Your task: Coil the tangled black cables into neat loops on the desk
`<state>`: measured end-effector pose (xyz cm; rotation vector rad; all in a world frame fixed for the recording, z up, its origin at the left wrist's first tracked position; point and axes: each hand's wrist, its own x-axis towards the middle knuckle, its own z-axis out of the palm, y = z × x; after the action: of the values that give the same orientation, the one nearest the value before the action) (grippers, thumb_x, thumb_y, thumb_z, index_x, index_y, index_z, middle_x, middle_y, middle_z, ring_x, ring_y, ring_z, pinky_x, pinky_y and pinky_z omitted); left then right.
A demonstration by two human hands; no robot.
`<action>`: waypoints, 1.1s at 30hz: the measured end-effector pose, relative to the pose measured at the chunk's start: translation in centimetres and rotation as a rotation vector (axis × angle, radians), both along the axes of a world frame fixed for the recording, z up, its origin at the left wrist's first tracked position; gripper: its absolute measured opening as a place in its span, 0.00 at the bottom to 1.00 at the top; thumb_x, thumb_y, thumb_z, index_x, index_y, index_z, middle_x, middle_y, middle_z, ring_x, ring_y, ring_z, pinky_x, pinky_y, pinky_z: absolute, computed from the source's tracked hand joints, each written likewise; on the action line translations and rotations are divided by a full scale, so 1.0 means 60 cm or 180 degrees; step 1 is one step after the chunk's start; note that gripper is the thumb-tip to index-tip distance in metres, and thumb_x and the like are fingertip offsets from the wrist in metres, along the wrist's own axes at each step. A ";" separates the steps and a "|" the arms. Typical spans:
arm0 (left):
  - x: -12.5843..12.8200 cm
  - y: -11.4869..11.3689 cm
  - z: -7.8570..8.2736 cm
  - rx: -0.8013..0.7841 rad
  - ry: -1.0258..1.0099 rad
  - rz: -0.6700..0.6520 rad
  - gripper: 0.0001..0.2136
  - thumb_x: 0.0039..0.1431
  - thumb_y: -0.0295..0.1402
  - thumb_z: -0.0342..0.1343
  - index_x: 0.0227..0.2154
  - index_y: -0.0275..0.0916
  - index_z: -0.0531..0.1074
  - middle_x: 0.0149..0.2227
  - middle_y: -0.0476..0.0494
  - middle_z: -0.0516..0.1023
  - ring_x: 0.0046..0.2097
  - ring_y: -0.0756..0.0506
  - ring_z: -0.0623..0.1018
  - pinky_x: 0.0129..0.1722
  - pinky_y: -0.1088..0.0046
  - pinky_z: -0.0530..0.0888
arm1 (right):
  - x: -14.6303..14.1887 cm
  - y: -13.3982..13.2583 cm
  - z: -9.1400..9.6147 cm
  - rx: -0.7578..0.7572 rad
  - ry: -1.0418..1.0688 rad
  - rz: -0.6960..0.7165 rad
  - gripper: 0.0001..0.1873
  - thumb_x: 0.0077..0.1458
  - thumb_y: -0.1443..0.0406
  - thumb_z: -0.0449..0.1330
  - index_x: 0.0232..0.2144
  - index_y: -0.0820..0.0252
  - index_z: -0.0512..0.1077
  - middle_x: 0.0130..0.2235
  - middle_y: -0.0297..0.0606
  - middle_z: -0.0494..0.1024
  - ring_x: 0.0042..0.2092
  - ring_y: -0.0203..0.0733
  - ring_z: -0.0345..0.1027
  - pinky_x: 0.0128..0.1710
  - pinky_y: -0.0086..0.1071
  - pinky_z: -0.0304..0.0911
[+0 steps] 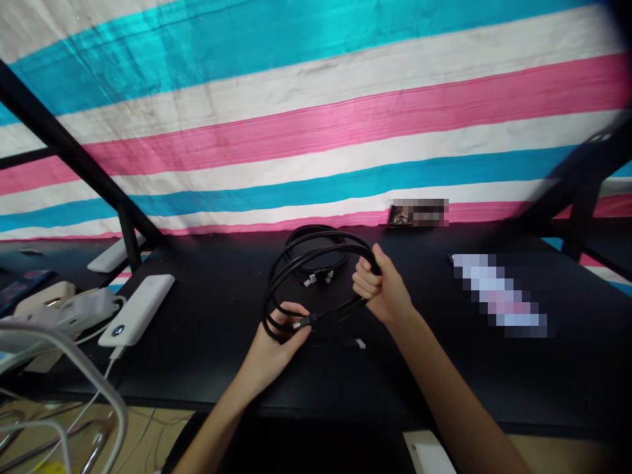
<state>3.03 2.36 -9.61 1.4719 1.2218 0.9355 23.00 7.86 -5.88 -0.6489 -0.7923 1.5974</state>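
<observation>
A black cable [296,263], looped into several wide coils, is held up between my two hands over the black table. My left hand [279,336] is closed on the lower left of the coils, with a USB plug [302,322] by its thumb. At the upper right of the loops, my right hand [378,286] wraps its fingers round the bundled strands. Behind the held loops, a second coiled black cable [316,229] lies on the table with its plugs [318,278] showing. Below the loops rests a small item with a pale end [361,343], its dark part hard to make out.
A white power bank [138,309] with a cord attached lies left on the black table [207,355], near a white power strip [89,313]. A phone [401,216] leans at the back against the striped sheet [316,138]. A blurred-out flat object [498,289] lies right. Black frame bars [83,164] slope at both sides.
</observation>
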 end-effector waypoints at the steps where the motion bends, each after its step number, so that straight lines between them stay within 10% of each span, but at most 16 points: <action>1: 0.001 0.000 0.001 -0.0008 -0.0051 0.0046 0.09 0.51 0.33 0.59 0.35 0.38 0.71 0.30 0.49 0.72 0.31 0.50 0.71 0.29 0.78 0.66 | -0.001 0.000 0.000 0.0001 -0.0024 0.0013 0.27 0.38 0.47 0.68 0.15 0.58 0.61 0.12 0.17 0.39 0.15 0.25 0.28 0.10 0.21 0.33; 10: -0.003 -0.005 0.005 -0.0338 -0.0537 0.0532 0.16 0.49 0.36 0.62 0.42 0.40 0.76 0.30 0.50 0.73 0.30 0.52 0.71 0.32 0.77 0.69 | -0.001 0.001 0.006 -0.0205 0.0025 0.0083 0.25 0.36 0.48 0.70 0.17 0.59 0.64 0.12 0.16 0.41 0.15 0.24 0.28 0.10 0.19 0.33; 18: -0.008 -0.005 0.002 0.0167 -0.0274 0.0816 0.08 0.40 0.33 0.66 0.24 0.35 0.76 0.24 0.47 0.77 0.30 0.47 0.75 0.33 0.74 0.71 | 0.003 0.005 0.001 -0.0281 0.0149 0.0287 0.25 0.40 0.48 0.68 0.18 0.58 0.61 0.12 0.16 0.40 0.15 0.25 0.26 0.09 0.18 0.36; 33: 0.010 -0.011 0.016 0.0313 0.0000 0.1122 0.12 0.49 0.40 0.61 0.22 0.35 0.76 0.20 0.44 0.79 0.23 0.46 0.77 0.24 0.73 0.74 | 0.000 0.000 0.000 -0.0226 0.0062 0.0391 0.25 0.39 0.47 0.68 0.17 0.59 0.62 0.12 0.16 0.40 0.15 0.25 0.27 0.10 0.19 0.34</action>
<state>3.65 1.68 -8.65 1.3541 1.4830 1.2446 22.98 7.89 -5.89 -0.6449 -0.7764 1.7478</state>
